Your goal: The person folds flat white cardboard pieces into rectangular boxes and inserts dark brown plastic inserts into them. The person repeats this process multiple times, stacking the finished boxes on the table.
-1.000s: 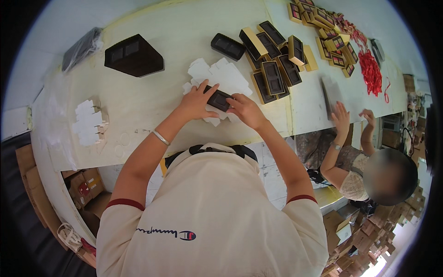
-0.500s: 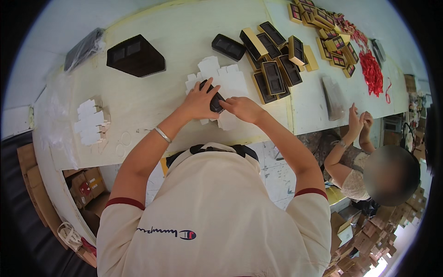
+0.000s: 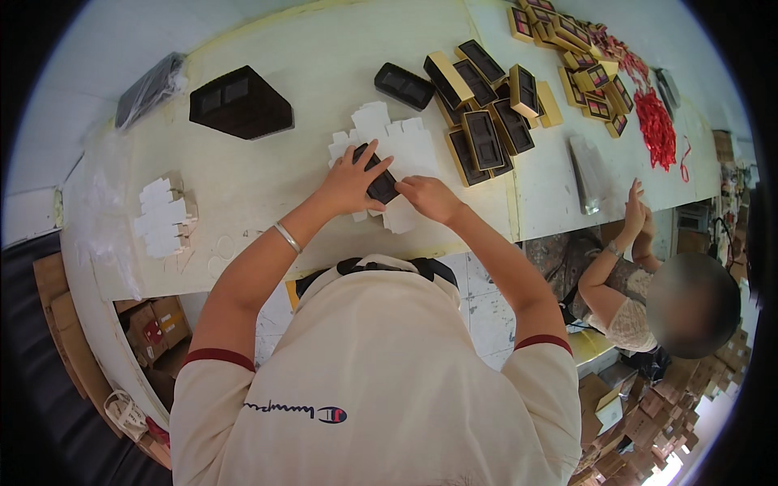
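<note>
From the head view, the pale, smooth bench (image 3: 267, 186) curves across the upper half. The left hand (image 3: 350, 180) lies with fingers spread over a small dark rectangular insert (image 3: 379, 185), matte and soft-looking, its grip grasping the piece from the near and left side. The right hand (image 3: 431, 198) meets it at 3 o'clock, fingers curled, its grip pinching the insert's right end. The insert sits on a loose heap of flat white die-cut cards (image 3: 401, 146) with notched edges, at the middle of the bench.

At 10 o'clock from the hands lies a stack of dark moulded trays (image 3: 239, 101), angular, with square recesses. At 12 o'clock sits a single dark rounded tray (image 3: 403, 85). At 1 o'clock, a cluster of tan cardboard boxes (image 3: 486, 134) with dark linings lies jumbled. At 9 o'clock rests another stack of white notched cards (image 3: 164, 217).

At 3 o'clock, well apart, another person's hands (image 3: 636, 212) are raised near a red tangle of cord (image 3: 655, 125).
</note>
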A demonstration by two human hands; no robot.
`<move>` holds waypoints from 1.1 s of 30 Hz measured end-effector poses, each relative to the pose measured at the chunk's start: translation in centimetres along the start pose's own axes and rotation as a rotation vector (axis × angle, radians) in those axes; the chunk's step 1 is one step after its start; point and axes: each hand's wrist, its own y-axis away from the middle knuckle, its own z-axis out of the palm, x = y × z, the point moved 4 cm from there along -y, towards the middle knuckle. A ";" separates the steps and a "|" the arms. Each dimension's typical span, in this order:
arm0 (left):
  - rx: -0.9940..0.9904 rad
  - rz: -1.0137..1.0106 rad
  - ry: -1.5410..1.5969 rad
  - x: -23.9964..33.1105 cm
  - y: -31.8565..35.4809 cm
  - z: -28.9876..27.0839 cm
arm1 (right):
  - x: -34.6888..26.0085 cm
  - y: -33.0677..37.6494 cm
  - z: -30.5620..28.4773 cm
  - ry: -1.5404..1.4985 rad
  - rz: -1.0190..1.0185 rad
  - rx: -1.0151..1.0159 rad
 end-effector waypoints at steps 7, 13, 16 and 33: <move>0.244 -0.128 -0.088 0.9 1.0 2.6 | -2.2 -0.9 1.4 -0.186 0.177 0.302; 0.371 -0.147 -0.041 1.1 1.3 2.7 | -4.4 -0.4 3.2 -0.147 0.304 0.466; 0.500 -0.174 0.224 0.0 1.8 1.8 | -4.0 -0.3 2.7 -0.176 0.322 0.470; 0.255 -0.175 0.095 -2.2 2.1 2.8 | -2.4 0.9 0.3 0.173 0.280 0.265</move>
